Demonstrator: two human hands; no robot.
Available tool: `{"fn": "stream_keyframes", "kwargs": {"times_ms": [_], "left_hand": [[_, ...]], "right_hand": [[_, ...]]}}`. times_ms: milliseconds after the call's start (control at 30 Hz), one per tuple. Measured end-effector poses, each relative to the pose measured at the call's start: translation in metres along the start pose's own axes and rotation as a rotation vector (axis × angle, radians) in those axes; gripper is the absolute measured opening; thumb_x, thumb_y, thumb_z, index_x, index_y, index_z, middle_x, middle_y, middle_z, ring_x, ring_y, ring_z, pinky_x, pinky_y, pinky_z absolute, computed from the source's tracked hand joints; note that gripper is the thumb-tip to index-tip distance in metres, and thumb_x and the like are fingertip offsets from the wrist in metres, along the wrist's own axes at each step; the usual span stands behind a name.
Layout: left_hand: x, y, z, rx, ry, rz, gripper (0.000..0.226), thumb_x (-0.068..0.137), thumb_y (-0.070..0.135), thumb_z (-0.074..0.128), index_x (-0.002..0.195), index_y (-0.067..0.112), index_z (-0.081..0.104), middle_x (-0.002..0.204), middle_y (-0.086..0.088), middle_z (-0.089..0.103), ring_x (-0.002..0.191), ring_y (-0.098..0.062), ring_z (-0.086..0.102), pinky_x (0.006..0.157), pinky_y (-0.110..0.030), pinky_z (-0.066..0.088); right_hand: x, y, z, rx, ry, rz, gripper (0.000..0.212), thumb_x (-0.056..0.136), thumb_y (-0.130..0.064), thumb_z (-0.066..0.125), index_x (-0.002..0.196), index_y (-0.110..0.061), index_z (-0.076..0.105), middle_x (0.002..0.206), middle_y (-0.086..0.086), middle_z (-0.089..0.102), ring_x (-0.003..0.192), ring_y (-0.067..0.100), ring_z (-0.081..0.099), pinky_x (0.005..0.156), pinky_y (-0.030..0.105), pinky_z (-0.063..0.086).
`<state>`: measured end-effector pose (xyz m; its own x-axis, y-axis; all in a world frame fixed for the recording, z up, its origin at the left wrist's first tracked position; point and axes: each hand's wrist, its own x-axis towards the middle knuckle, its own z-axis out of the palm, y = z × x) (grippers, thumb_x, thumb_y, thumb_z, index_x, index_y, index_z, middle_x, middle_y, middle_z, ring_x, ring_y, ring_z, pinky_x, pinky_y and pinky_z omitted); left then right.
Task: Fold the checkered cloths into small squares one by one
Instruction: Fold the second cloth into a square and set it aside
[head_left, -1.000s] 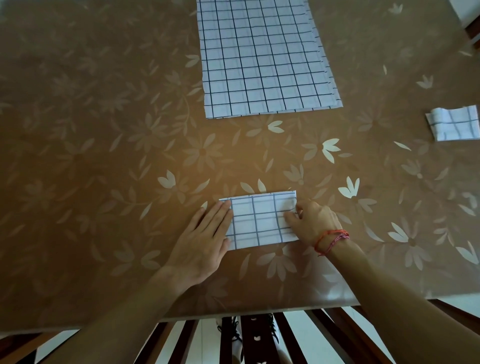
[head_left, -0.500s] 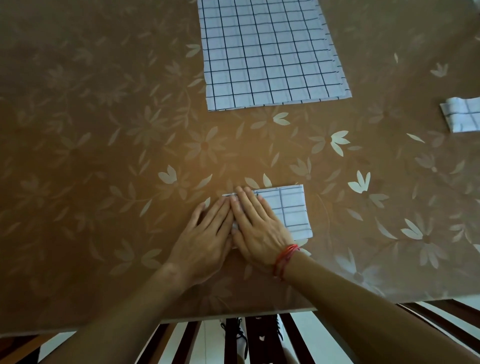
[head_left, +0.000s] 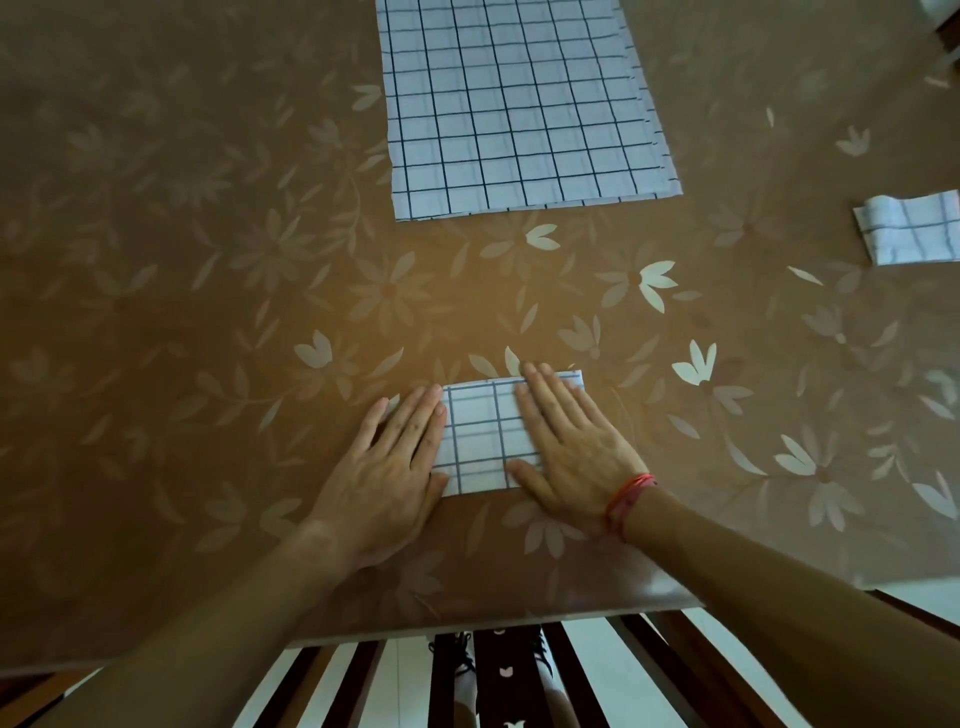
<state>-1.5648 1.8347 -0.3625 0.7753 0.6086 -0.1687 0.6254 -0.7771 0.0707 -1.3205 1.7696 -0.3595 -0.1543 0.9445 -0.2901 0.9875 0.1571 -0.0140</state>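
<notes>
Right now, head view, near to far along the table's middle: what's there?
Table edge → left hand and right hand flat on the small folded checkered cloth → bare floral tabletop → large stack of unfolded checkered cloths.

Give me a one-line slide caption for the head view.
Both hands, left hand and right hand, press a folded checkered cloth flat on the floral table.

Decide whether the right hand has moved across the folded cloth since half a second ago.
Yes. The right hand slid rightward over the small folded cloth, away from the left hand, which it was touching earlier.
</notes>
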Motion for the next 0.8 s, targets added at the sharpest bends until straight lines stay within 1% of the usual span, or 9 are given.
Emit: {"fn": "stream_keyframes", "kwargs": {"times_ms": [133,367,433,467,533,600,667,733,800], "left_hand": [[0.0,0.001,-0.002,-0.006,-0.008,-0.008,0.065,0.104,0.042,0.019,0.152,-0.001,0.02,0.162,-0.018,0.011,0.151,-0.028,0.007,0.118,-0.053,0.019],[0.003,0.006,-0.01,-0.04,-0.048,-0.047,0.066,0.101,0.042,0.022,0.152,0.0,0.023,0.162,-0.016,0.015,0.151,-0.026,0.009,0.118,-0.05,0.021],[0.005,0.008,-0.016,-0.056,-0.057,-0.065,0.067,0.097,0.041,0.026,0.151,0.001,0.028,0.161,-0.015,0.019,0.15,-0.026,0.014,0.118,-0.05,0.024],[0.007,0.01,-0.019,-0.054,-0.058,-0.075,0.067,0.095,0.041,0.028,0.149,0.001,0.033,0.16,-0.015,0.024,0.149,-0.026,0.019,0.117,-0.05,0.026],[0.009,0.011,-0.024,-0.038,-0.055,-0.087,0.066,0.092,0.04,0.039,0.144,0.001,0.042,0.156,-0.015,0.034,0.145,-0.027,0.03,0.114,-0.048,0.032],[0.01,0.013,-0.026,-0.039,-0.057,-0.094,0.066,0.091,0.041,0.051,0.145,0.003,0.042,0.155,-0.014,0.035,0.144,-0.027,0.032,0.114,-0.046,0.032],[0.01,0.015,-0.026,-0.071,-0.047,-0.104,0.068,0.092,0.042,0.053,0.147,0.005,0.039,0.158,-0.012,0.031,0.146,-0.026,0.028,0.116,-0.045,0.029],[0.009,0.016,-0.028,-0.102,-0.04,-0.107,0.068,0.094,0.041,0.05,0.15,0.005,0.033,0.16,-0.011,0.025,0.148,-0.025,0.021,0.119,-0.046,0.024],[0.009,0.016,-0.026,-0.108,-0.024,-0.113,0.068,0.094,0.04,0.05,0.15,0.005,0.033,0.16,-0.012,0.025,0.149,-0.025,0.02,0.119,-0.045,0.022]], "right_hand": [[-0.016,0.028,-0.002,-0.021,-0.04,0.031,0.081,0.097,-0.061,0.012,0.152,-0.003,0.001,0.16,0.014,-0.002,0.149,0.026,-0.002,0.121,0.045,0.013],[-0.017,0.028,-0.012,0.028,-0.076,0.039,0.083,0.096,-0.063,0.011,0.153,-0.004,0.004,0.161,0.013,0.0,0.149,0.025,0.001,0.121,0.043,0.011],[-0.016,0.029,-0.02,0.079,-0.069,0.051,0.085,0.093,-0.065,0.019,0.154,-0.007,0.007,0.161,0.01,0.002,0.149,0.024,0.002,0.121,0.043,0.013],[-0.013,0.029,-0.028,0.112,-0.075,0.05,0.087,0.091,-0.066,0.029,0.153,-0.009,0.01,0.162,0.008,0.004,0.149,0.025,0.006,0.12,0.043,0.016],[-0.004,0.03,-0.044,0.201,-0.085,0.051,0.089,0.083,-0.061,0.053,0.152,-0.02,0.017,0.158,0.002,0.015,0.143,0.023,0.02,0.116,0.041,0.026],[0.008,0.033,-0.061,0.268,-0.057,0.079,0.089,0.073,-0.052,0.07,0.147,-0.029,0.026,0.15,-0.002,0.025,0.131,0.023,0.033,0.108,0.04,0.037],[0.02,0.034,-0.069,0.266,-0.077,0.116,0.085,0.068,-0.045,0.075,0.141,-0.03,0.035,0.147,-0.003,0.031,0.127,0.023,0.038,0.102,0.038,0.04],[0.031,0.035,-0.071,0.252,-0.124,0.143,0.079,0.064,-0.046,0.077,0.133,-0.029,0.042,0.14,-0.004,0.041,0.124,0.021,0.043,0.099,0.037,0.044],[0.038,0.036,-0.074,0.207,-0.189,0.147,0.073,0.061,-0.049,0.077,0.124,-0.028,0.047,0.128,-0.005,0.051,0.117,0.02,0.048,0.095,0.035,0.046]]}}
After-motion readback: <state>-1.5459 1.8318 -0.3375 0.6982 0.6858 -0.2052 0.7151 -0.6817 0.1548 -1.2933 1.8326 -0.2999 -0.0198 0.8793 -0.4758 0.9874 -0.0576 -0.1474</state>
